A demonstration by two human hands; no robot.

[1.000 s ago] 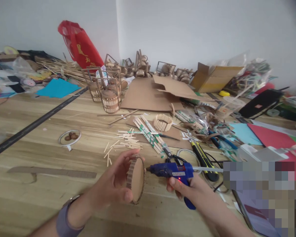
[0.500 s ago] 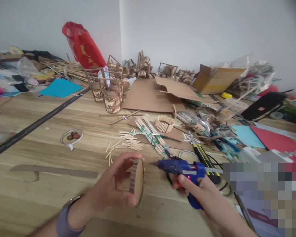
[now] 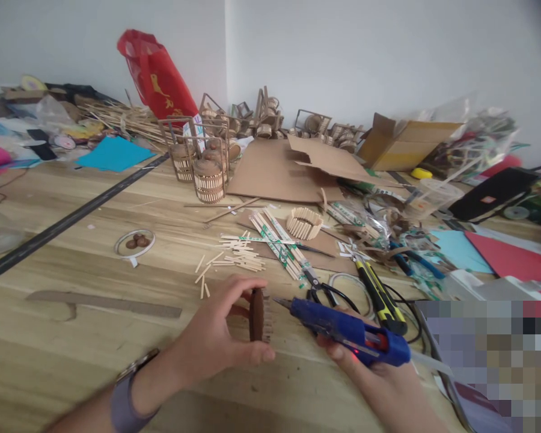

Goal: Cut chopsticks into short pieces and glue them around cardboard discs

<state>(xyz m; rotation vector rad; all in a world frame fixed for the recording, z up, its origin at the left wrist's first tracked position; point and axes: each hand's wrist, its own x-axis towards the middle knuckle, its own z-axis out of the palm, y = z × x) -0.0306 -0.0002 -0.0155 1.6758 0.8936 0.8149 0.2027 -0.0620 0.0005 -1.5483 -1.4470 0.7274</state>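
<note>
Between the thumb and fingers of my left hand (image 3: 210,337) is a small round cardboard disc (image 3: 256,316), stood nearly on edge with its corrugated rim facing right. My right hand (image 3: 367,376) grips a blue glue gun (image 3: 338,325) with a small red light on. The gun's nozzle points left, close to the disc's rim; whether the two touch I cannot tell. Short wooden sticks (image 3: 241,252) lie scattered beyond my left hand. Black-handled scissors (image 3: 327,291) rest just past the glue gun, beside a yellow and black utility knife (image 3: 379,294).
A ring of upright sticks (image 3: 304,222) and paper-wrapped chopsticks (image 3: 279,243) lie ahead. Small lidded stick baskets (image 3: 208,179) stand near cardboard sheets (image 3: 270,168). A white ring (image 3: 135,243) encircles brown beads at left. A cardboard strip (image 3: 112,302) lies in front.
My left hand has turned the disc, so its flat inner face is hidden and a darker side shows. The glue gun has tilted, its rear end swinging right and down.
</note>
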